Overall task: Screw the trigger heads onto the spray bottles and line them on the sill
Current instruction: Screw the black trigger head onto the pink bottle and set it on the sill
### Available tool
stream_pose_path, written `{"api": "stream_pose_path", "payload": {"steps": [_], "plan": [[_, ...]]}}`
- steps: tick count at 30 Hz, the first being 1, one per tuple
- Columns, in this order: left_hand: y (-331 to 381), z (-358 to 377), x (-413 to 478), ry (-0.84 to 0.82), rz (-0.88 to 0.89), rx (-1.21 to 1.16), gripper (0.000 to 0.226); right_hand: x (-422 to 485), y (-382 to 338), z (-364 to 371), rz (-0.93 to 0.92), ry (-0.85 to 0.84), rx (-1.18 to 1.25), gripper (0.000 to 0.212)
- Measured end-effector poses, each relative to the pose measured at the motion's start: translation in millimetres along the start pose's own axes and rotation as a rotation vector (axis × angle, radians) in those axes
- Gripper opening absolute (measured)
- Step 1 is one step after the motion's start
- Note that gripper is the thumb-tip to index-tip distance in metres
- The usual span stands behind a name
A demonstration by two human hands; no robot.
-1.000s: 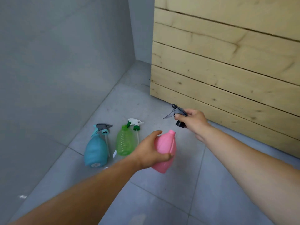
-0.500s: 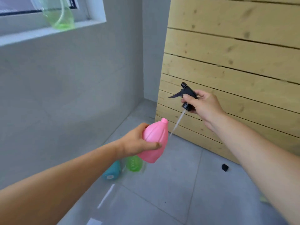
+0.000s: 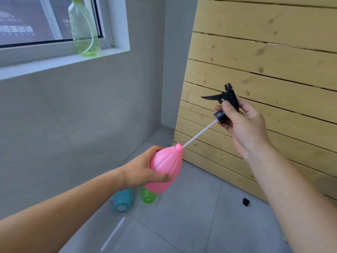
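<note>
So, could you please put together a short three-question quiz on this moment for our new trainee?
1. True or false: the black trigger head is already screwed onto the pink bottle.
2. Which hand holds the pink bottle?
A. left hand
B. right hand
C. neither
3. Fill in: the bottle standing on the window sill is ____ in colour.

Key
1. False: only the tip of its white dip tube is at the bottle's neck, and the collar is still well apart from it.
2. A
3. Green: the green bottle.
</note>
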State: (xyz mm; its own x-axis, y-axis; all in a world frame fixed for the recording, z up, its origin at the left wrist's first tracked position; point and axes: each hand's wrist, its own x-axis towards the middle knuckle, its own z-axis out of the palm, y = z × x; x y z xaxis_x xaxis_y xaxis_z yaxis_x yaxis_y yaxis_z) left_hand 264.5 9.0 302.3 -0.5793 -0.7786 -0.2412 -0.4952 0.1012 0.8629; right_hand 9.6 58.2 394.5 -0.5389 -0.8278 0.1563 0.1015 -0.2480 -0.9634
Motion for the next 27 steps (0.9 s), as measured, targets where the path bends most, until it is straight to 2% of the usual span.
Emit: {"api": "stream_pose_path", "payload": {"steps": [4, 7, 10, 20, 23, 27], "plan": [[8.8, 5.5, 3.2, -0.021, 0.061, -0.026, 0.088, -4.7, 17.3, 5.5, 0.082, -0.092, -0.027, 0.011], [19.6, 8.6, 5.7, -0.058, 0.095, -0.055, 0.088, -11.1, 31.4, 10.0, 0.182, -0.225, -0.046, 0.013], [23.2, 6.6, 8.1, -0.071, 0.071, -0.048, 0.088, -14.0, 37.2, 9.6, 0.202, -0.328, -0.061, 0.015], [22.8, -1.1, 7.8, -0.179, 0.043, -0.271, 0.082, -10.2, 38.5, -4.5, 0.170, -0.631, -0.116, 0.046], [26.6, 2.0, 5.9, -0.154, 0.053, -0.234, 0.080, -9.3, 40.4, -3.7, 0.178, -0.604, -0.183, 0.037], [30.4, 11.9, 8.1, 0.031, 0.083, 0.058, 0.087, -13.6, 49.5, 5.1, 0.142, -0.399, -0.409, 0.015]]}}
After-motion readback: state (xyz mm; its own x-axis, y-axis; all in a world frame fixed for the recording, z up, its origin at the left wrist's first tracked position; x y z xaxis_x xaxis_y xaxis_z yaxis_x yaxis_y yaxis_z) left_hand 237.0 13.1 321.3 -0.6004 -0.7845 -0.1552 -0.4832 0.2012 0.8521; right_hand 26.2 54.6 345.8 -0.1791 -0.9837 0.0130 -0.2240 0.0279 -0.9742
